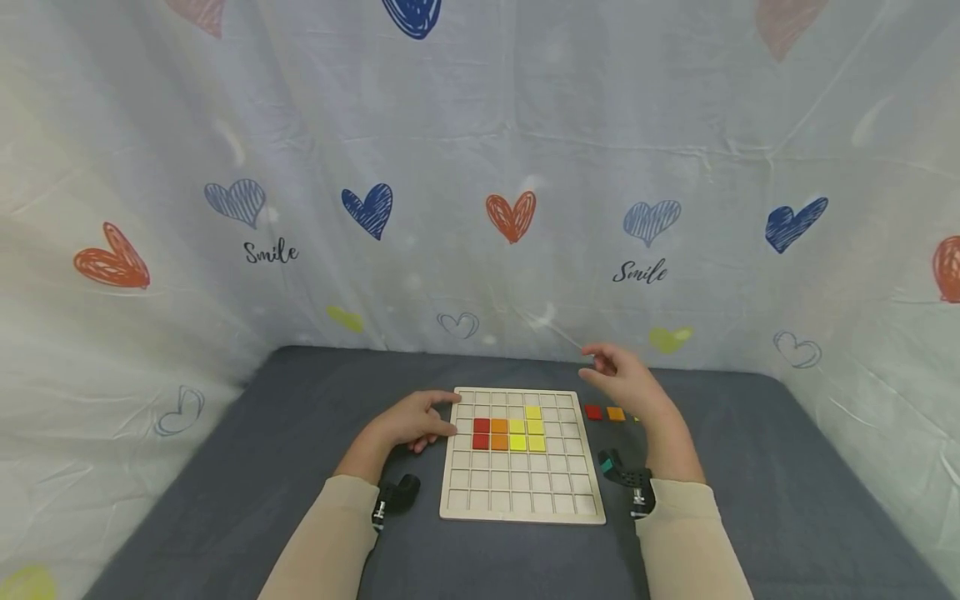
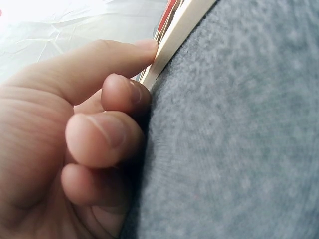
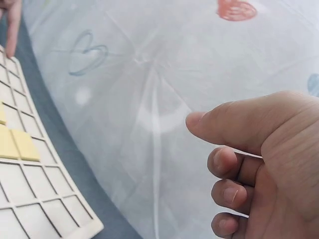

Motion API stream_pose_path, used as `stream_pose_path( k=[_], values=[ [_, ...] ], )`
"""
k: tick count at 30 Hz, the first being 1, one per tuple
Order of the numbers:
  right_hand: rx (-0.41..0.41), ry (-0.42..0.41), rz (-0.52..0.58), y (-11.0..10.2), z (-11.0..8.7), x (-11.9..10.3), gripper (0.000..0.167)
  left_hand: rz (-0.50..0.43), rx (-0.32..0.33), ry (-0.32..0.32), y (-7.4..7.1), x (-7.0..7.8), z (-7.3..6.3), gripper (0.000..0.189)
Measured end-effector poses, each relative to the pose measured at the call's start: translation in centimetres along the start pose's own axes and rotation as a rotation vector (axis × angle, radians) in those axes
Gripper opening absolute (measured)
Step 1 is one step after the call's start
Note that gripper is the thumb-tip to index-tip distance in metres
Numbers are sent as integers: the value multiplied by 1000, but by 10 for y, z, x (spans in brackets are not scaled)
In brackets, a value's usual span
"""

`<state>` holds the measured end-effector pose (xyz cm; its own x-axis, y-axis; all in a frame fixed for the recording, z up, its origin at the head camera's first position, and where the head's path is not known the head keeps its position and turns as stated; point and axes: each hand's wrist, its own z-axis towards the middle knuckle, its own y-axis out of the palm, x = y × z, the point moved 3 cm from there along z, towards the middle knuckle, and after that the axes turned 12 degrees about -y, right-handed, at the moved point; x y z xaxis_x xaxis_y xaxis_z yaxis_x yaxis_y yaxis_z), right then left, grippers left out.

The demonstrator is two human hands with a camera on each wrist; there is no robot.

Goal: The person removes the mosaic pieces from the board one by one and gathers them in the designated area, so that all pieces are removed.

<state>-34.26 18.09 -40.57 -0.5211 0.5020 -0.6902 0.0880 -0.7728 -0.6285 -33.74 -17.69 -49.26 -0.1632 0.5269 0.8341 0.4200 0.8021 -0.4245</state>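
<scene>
A square wooden grid board (image 1: 520, 504) lies flat on the table. Two red tiles (image 1: 481, 442), two orange tiles (image 1: 498, 442) and several yellow tiles (image 1: 536, 442) sit in its cells. My left hand (image 1: 408, 419) touches the board's left edge with index finger and thumb, the other fingers bent beneath; the left wrist view shows the thumb on the wooden side (image 2: 172, 47). Above the table, just past the board's upper right corner, hovers my right hand (image 1: 626, 386). Its thumb and index finger are apart, the others loosely bent, and nothing shows between them.
Right of the board lie a loose red tile (image 1: 593, 412), an orange tile (image 1: 616, 414) and a yellow one (image 1: 637, 418), partly hidden by the right wrist. A dark grey cloth (image 1: 225, 492) covers the table. Behind hangs a pale curtain (image 1: 570, 117) printed with hearts.
</scene>
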Motion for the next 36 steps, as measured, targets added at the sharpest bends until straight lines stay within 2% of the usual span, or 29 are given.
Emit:
stream_pose_path(
  k=[5, 15, 18, 25, 30, 36],
  values=[
    [-43, -21, 22, 18, 5, -4, 33, 3, -1, 0, 1, 0, 1, 66],
    [-135, -20, -54, 51, 9, 4, 26, -3, 3, 3, 2, 3, -3, 66],
    [-169, -1, -85, 60, 10, 10, 25, -2, 2, -1, 2, 3, -3, 67],
    [-266, 83, -84, 72, 8, 20, 27, -2, 1, 1, 2, 2, -2, 67],
    [-261, 84, -129, 77, 9, 24, 23, -3, 3, -3, 2, 2, -2, 67],
    [-244, 115, -128, 79, 10, 27, 21, -4, 4, -7, 1, 2, -3, 67]
  ],
)
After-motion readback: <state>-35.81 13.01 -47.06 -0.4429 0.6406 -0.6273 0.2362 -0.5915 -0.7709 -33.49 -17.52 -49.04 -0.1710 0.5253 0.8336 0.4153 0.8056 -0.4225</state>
